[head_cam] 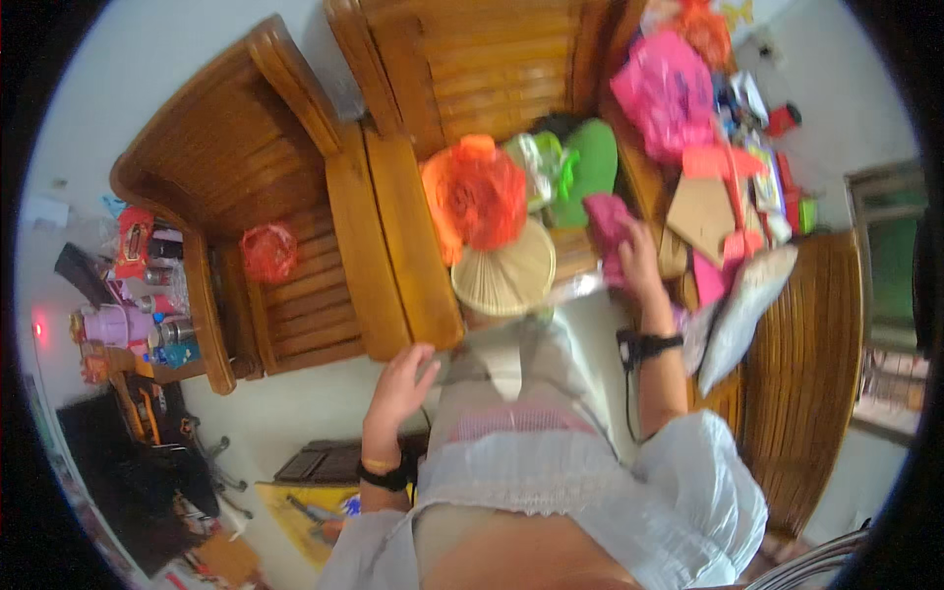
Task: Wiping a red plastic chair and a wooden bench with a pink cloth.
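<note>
My right hand (639, 258) rests on a dark pink cloth (608, 225) at the right end of the wooden bench; whether its fingers grip the cloth is unclear. My left hand (404, 383) is beside the near end of a wooden armrest or side table (420, 295), fingers apart, holding nothing. Between the hands lies a round pleated straw-coloured fan or hat (509, 276), partly under an orange-red plastic bag (483, 195). A green rounded item (594, 169) and a green-and-white package (537, 162) lie behind the cloth.
A bright pink bag (664, 96), a cardboard piece (700, 214) and a pale cushion (748, 310) crowd the right side. On the left seat lies a small red bag (269, 252). Bottles and a lilac container (114, 324) stand far left. A yellow board (295, 516) is at lower left.
</note>
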Motion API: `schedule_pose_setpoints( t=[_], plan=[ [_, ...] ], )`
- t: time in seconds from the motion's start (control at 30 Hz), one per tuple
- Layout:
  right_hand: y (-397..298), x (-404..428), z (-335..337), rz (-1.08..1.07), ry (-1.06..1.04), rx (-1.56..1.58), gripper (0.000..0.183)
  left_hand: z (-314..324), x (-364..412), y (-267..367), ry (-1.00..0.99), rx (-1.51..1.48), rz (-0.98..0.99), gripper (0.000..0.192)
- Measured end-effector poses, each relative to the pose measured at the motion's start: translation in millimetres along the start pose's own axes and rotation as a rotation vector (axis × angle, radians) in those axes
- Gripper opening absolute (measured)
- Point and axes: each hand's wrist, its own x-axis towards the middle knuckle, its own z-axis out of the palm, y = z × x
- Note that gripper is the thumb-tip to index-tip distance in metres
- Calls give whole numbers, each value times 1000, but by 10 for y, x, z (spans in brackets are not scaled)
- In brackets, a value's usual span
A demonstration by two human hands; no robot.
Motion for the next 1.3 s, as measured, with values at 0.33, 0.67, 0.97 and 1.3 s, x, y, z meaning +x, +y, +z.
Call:
schedule_pose_setpoints(
  t=[0.33, 0.67, 0.97, 1.3],
  plan=[
    [208, 1760, 60, -290, -221, 166, 46, 699, 630, 785, 145, -147, -92, 25],
    [-1190, 4099, 821, -785, 26, 178, 45, 794, 394, 886, 262, -201, -520, 29],
    [-2942, 5034, 2063, -936, 174, 72, 45, 812, 445, 559, 271, -351, -665, 29],
    [-3144, 5047, 2727, -805, 329, -351, 57, 820, 398, 157, 386, -357, -664, 23]
  ],
)
